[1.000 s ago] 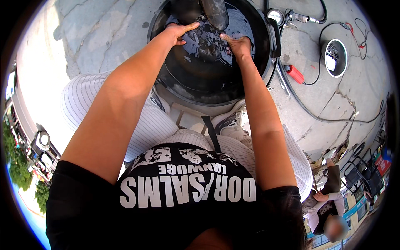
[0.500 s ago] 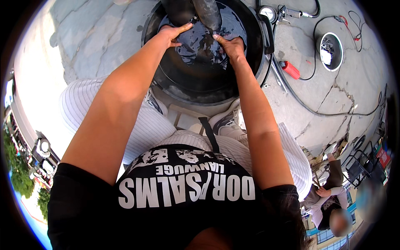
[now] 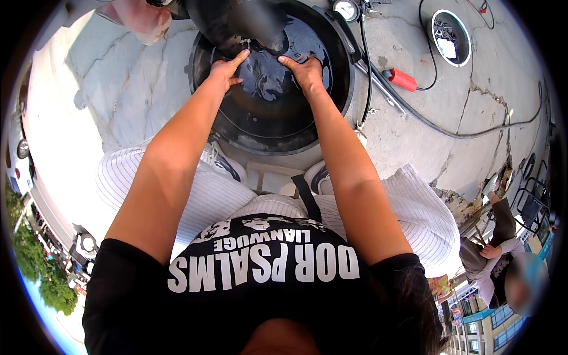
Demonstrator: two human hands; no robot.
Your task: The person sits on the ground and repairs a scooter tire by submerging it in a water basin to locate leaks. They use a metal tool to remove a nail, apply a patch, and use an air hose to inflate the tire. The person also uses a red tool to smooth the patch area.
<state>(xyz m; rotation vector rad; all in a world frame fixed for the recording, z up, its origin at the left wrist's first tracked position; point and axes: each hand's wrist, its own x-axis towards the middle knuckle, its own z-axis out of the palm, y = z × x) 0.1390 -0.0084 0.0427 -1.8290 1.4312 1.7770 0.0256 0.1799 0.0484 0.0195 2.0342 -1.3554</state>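
Observation:
A black round basin (image 3: 266, 145) of dark water stands on the ground in front of me. A black rubber inner tube (image 3: 207, 26) dips into it at the far side, partly under the surface. My left hand (image 3: 226, 71) grips the tube's near edge on the left, thumb on top close to a small valve-like fitting (image 3: 245, 41). On the right, my right hand (image 3: 307, 72) holds the same edge, thumb pointing inward. The fingers of both hands are partly hidden by the water and the tube.
Right of the basin lie a pressure gauge (image 3: 345, 10), a red-handled tool (image 3: 403, 80) and a long black hose (image 3: 461, 135). A round bowl (image 3: 468, 50) holds metal parts. A pinkish shape (image 3: 139, 21) stands at upper left. Another person (image 3: 503, 260) sits far right.
The view has shifted to the right and the basin appears further left. The tube has turned or tilted and covers more of the far rim. Both hands keep their hold. A pinkish shape has appeared upper left.

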